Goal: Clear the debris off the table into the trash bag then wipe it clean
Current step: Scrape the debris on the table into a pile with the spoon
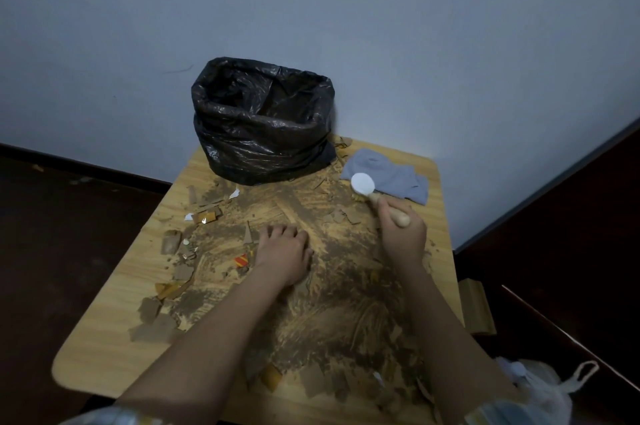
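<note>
A blue-grey cloth (388,178) lies crumpled just beyond the right hand (401,234), at the far corner of the wooden surface (90,355), and a black trash bag (263,123) stands open-mouthed beyond both hands, against the pale wall (450,26). Torn cardboard pieces (154,326) and orange foil scraps (206,216) lie scattered to the outside of the left hand (282,251), and a red-and-yellow wrapper scrap (241,260) sits just beside that hand's wrist. A pale plastic bag (543,386) with a looped handle sits below the right forearm, off the surface's near corner, and a tan block (476,306) rests on the dark floor beside the surface's right edge.

The brush's bristles are hidden under its white round head, and what the tan block is cannot be made out in the dim light. Both sleeves are cut off by the bottom edge. Whether the trash bag holds anything cannot be seen.

Brown dirt debris (332,303) covers the middle of the surface, spreading under and between both forearms and up to the foot of the trash bag. The right hand grips the wooden handle of a small brush (377,197), whose head points away from the hand toward the cloth. The left hand rests palm down on the dirt, fingers loosely curled, holding nothing that can be seen.
</note>
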Tool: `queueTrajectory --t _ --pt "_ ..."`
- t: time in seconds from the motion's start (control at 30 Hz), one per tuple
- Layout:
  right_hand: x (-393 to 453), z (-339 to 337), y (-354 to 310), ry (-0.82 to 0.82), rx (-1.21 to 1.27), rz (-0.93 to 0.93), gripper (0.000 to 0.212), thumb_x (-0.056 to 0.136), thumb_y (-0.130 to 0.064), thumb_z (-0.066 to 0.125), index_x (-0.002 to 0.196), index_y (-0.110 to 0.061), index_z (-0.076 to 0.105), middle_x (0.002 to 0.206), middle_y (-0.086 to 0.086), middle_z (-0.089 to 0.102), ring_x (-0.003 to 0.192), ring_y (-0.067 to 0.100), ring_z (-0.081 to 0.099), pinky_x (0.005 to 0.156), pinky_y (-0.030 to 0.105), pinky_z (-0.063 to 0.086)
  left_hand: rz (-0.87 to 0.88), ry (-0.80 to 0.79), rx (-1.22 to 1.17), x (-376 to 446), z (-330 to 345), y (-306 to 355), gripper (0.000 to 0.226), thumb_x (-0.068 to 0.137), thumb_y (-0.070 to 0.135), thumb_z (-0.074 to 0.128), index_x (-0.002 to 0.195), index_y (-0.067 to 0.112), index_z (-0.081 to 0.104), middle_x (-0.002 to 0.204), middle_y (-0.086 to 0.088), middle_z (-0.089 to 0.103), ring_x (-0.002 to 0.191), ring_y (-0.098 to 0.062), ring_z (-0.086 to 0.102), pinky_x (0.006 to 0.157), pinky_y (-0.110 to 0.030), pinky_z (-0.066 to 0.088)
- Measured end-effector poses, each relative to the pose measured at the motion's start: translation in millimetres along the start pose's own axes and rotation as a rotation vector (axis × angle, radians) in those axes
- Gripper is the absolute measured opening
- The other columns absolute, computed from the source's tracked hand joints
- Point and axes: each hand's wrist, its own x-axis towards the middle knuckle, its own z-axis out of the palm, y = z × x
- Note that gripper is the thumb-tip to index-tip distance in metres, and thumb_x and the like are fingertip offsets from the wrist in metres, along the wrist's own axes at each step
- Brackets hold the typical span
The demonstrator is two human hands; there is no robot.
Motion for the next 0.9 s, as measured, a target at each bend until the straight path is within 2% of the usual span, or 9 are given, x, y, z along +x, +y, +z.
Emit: queueTrajectory --t 0.07,0.17,0.33,0.5,0.6,0.67,0.73,0.83,0.9 --pt "-8 -1 5 -0.011 0.011 -0.096 0.01 0.088 -0.023 0.069 0.086 -0.032 0.074 0.075 -0.031 0.065 0.076 -0.006 0.062 0.064 0.011 0.046 0.001 -0.01 -0.002 1 -1 0 0.049 0.099 0.045 0.029 0.14 0.02 0.041 0.149 -0.003 0.036 0.138 -0.025 0.027 0.112 -0.05 0.012" --pt "-10 -10 14 0.011 -0.043 -0.176 0.01 0.089 -0.02 0.067 0.093 -0.02 0.076 0.083 -0.028 0.064 0.08 0.005 0.062 0.071 0.026 0.048 0.009 -0.003 0.013 1 0 -1 0.05 0.099 0.045 0.029 0.14 0.02 0.04 0.148 -0.005 0.037 0.137 -0.026 0.028 0.113 -0.05 0.012" --pt "24 -26 13 0.154 0.002 0.016 0.012 0.09 -0.03 0.065 0.088 -0.021 0.073 0.071 -0.026 0.06 0.068 -0.012 0.057 0.053 0.003 0.036 0.011 -0.005 0.031 2 3 1 0.05 0.098 0.047 0.029 0.138 0.02 0.042 0.145 -0.007 0.04 0.135 -0.028 0.031 0.113 -0.05 0.013" --pt "61 -16 11 0.105 -0.011 0.124 0.021 0.091 -0.029 0.065 0.1 -0.011 0.072 0.095 -0.001 0.067 0.087 0.012 0.057 0.071 0.021 0.039 0.004 -0.015 0.02 5 0 0 0.05 0.097 0.048 0.029 0.136 0.02 0.044 0.144 -0.005 0.042 0.135 -0.026 0.032 0.112 -0.049 0.013" --pt "64 -5 6 0.186 0.047 0.177 0.017 0.091 -0.029 0.064 0.097 -0.015 0.071 0.083 -0.01 0.064 0.081 0.01 0.057 0.064 0.019 0.04 0.002 -0.006 0.003 7 0 -1 0.05 0.097 0.05 0.029 0.133 0.02 0.047 0.139 -0.004 0.049 0.133 -0.025 0.035 0.111 -0.048 0.014" --pt "58 2 2 0.229 0.068 0.093 0.01 0.091 -0.034 0.063 0.083 -0.03 0.069 0.071 -0.02 0.061 0.074 0.004 0.057 0.056 0.01 0.039 0.005 0.0 -0.005 9 0 -2 0.049 0.097 0.05 0.029 0.13 0.02 0.049 0.136 -0.004 0.051 0.131 -0.025 0.037 0.11 -0.047 0.015" --pt "56 9 2 0.183 0.054 0.001 0.01 0.09 -0.039 0.062 0.082 -0.036 0.067 0.078 -0.017 0.065 0.081 0.005 0.059 0.064 0.016 0.044 0.009 0.006 -0.016 12 -2 -3 0.048 0.097 0.049 0.029 0.129 0.021 0.049 0.134 -0.004 0.053 0.131 -0.025 0.038 0.111 -0.047 0.014" --pt "62 18 8 0.014 -0.028 -0.042 0.019 0.09 -0.043 0.062 0.093 -0.027 0.072 0.09 -0.003 0.068 0.087 0.014 0.061 0.07 0.028 0.05 0.011 0.0 -0.026 15 -5 -5 0.045 0.097 0.049 0.029 0.127 0.021 0.049 0.131 -0.006 0.055 0.129 -0.026 0.04 0.111 -0.047 0.015" --pt "69 22 7 -0.042 -0.044 -0.016 0.021 0.091 -0.04 0.063 0.094 -0.023 0.073 0.085 -0.01 0.067 0.081 0.008 0.061 0.069 0.028 0.052 0.013 -0.012 -0.021 14 -6 -5 0.045 0.097 0.048 0.029 0.127 0.022 0.05 0.13 -0.006 0.055 0.128 -0.026 0.041 0.111 -0.048 0.014"
